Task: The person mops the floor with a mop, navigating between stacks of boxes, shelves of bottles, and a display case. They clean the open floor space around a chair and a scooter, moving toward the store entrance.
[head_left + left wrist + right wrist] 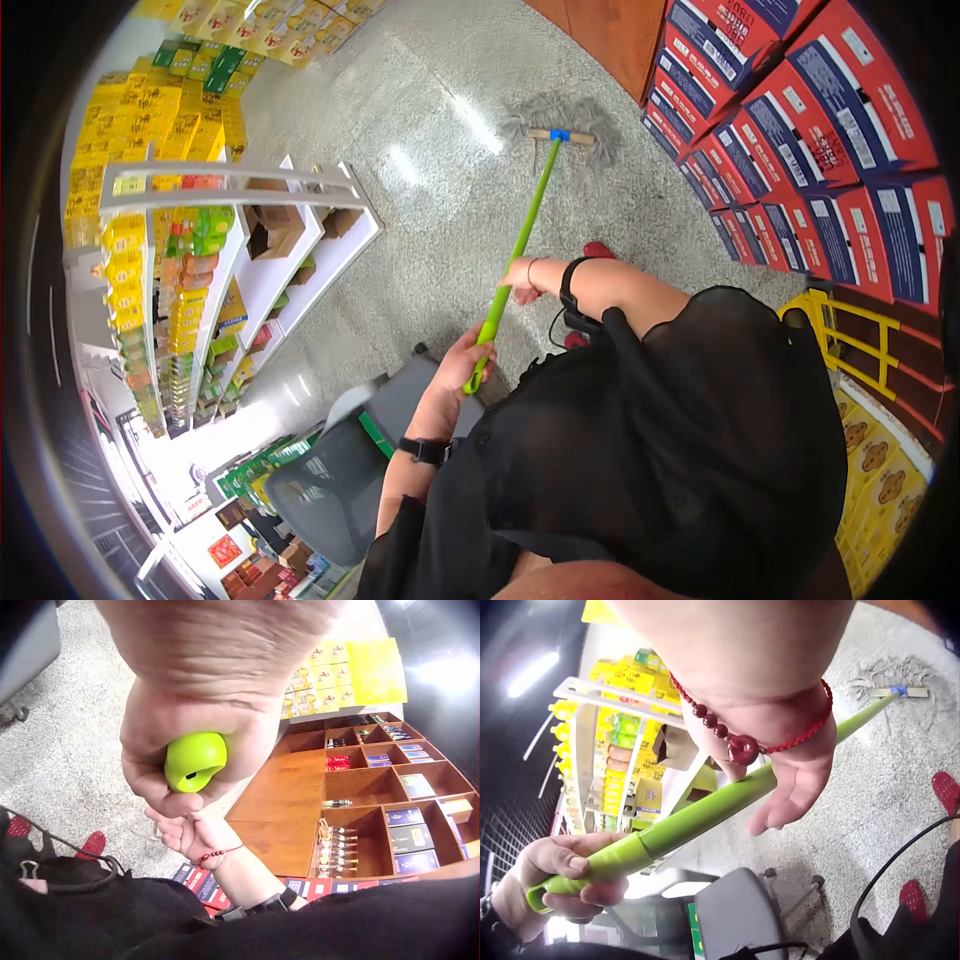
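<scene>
The left hand [462,362] grips the end of a green mop handle [520,235], its fingers curled round it. In the left wrist view, the handle's hollow end [196,759] sticks out of that fist. Further down the pole is the right hand [522,281], the pole crossing between its thumb and fingers. Its fingers hang loosely extended rather than wrapped round the pole, as the right wrist view shows of this hand [791,769]. At the far end, the grey string mop head [590,112] lies spread on the speckled floor, below a blue joint.
White shelving [335,215] with packaged goods stands left, yellow cartons [150,120] behind it. Red and blue boxes [780,150] are stacked right, near a yellow rack [850,335]. A grey chair [410,400] is close to the left hand. Red shoes [913,900] stand on the floor.
</scene>
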